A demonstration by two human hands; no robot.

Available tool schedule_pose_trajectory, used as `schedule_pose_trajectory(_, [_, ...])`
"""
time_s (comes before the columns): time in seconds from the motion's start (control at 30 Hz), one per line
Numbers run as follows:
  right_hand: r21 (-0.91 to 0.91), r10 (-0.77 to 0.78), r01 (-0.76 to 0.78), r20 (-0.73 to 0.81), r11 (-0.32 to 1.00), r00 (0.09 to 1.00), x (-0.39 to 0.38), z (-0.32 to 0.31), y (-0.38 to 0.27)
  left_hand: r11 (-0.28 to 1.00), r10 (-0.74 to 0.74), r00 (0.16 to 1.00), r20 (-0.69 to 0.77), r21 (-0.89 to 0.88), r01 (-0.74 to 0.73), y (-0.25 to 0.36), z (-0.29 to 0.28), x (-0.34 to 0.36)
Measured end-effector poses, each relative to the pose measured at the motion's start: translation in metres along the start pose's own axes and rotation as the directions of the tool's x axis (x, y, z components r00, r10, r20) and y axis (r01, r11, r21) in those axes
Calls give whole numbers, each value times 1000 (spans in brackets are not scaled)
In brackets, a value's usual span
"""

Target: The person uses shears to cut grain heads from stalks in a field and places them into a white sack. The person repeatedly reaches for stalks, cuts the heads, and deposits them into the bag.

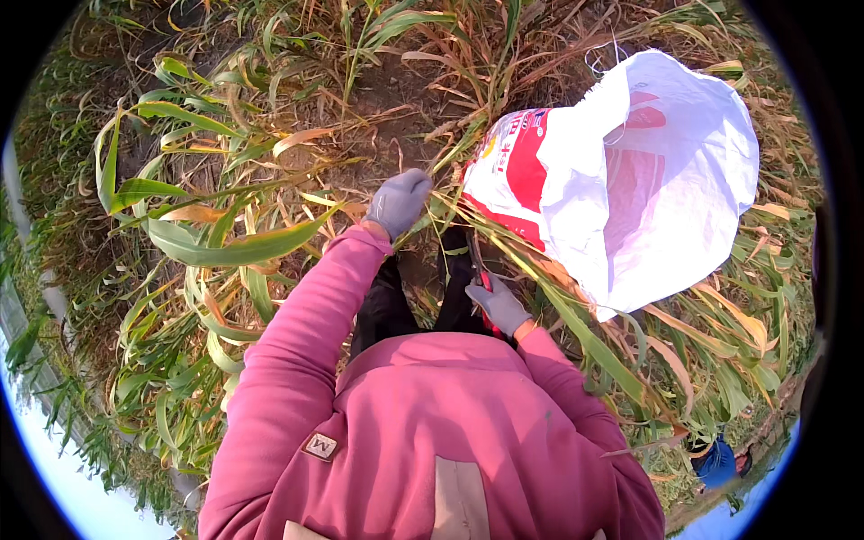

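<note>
My left hand [399,203], in a grey glove, is closed in front of me around what looks like a green plant stalk [447,162]; the fingers hide part of the grip. Lower and to the right, my right hand [500,304], also gloved in grey, is wrapped round the red handles of pruning shears [486,286]. Their dark blades point up, away from me, among thin stems beside my leg. Just right of both hands lies a large white and red woven sack [576,180], its wide mouth gaping to the right.
Tall plants with long green leaves [243,247] crowd the left side. Dry stalks and yellowed leaves [720,333] spread under and below the sack. Bare soil [396,85] shows ahead. My dark trouser legs [382,306] stand between the hands. A blue object [715,463] sits far lower right.
</note>
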State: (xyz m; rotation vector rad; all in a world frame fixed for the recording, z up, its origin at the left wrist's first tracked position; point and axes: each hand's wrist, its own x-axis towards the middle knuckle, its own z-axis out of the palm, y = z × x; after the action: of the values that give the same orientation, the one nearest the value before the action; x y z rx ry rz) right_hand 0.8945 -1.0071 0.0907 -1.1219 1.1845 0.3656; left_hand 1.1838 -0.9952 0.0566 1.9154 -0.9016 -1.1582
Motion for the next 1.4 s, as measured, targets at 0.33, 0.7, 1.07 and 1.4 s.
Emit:
schedule_pose_trajectory(0.33, [30, 226, -225, -102, 974, 969, 40, 23, 96, 903, -340, 922, 183, 336, 266, -215, 118, -11])
schedule_pose_trajectory(0.7, [96, 310, -306, -28, 947, 950, 48, 2, 112, 860, -509, 654, 559, 368, 354, -231, 173, -45])
schedule_pose_trajectory(1.07, [-527, 95, 71, 281, 847, 955, 27, 17, 26, 894, -428, 857, 286, -2, 447, -82, -33, -150])
schedule_pose_trajectory(1.4, [-476, 124, -89, 42, 875, 991, 57, 29, 68, 905, -424, 898, -116, -29, 424, -261, 73, 3])
